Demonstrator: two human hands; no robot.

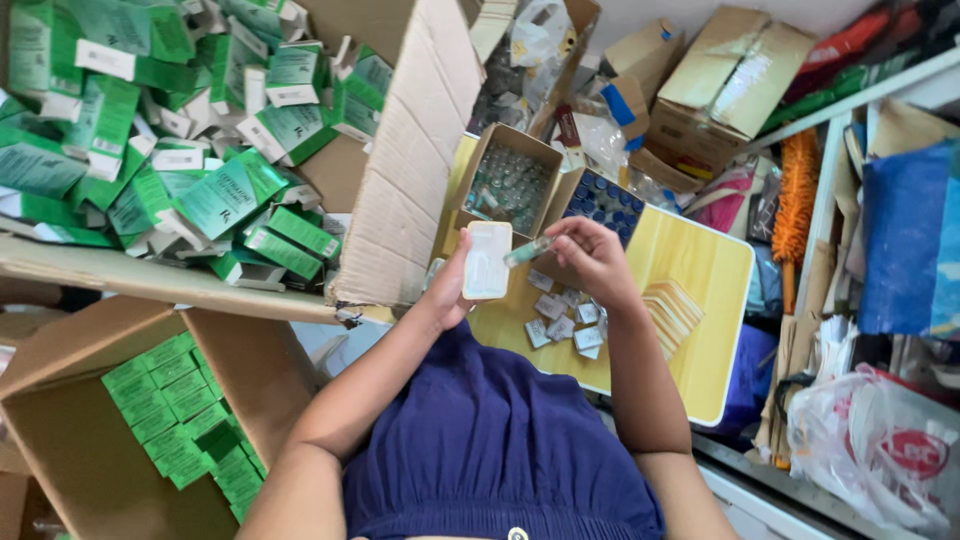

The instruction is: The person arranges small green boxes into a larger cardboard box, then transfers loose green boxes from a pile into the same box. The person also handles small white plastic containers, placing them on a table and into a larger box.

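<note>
Vial and tray held above yellow bench.
R hand fingers pinch a small glass vial, tip toward white plastic tray gripped upright in L hand; both raised over bench w/ loose white packets, boxes of vials behind, green cartons heaped at L.

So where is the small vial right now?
In the head view the vial is pinched in the right hand, beside the white tray in the left hand, above the yellow table.
</note>
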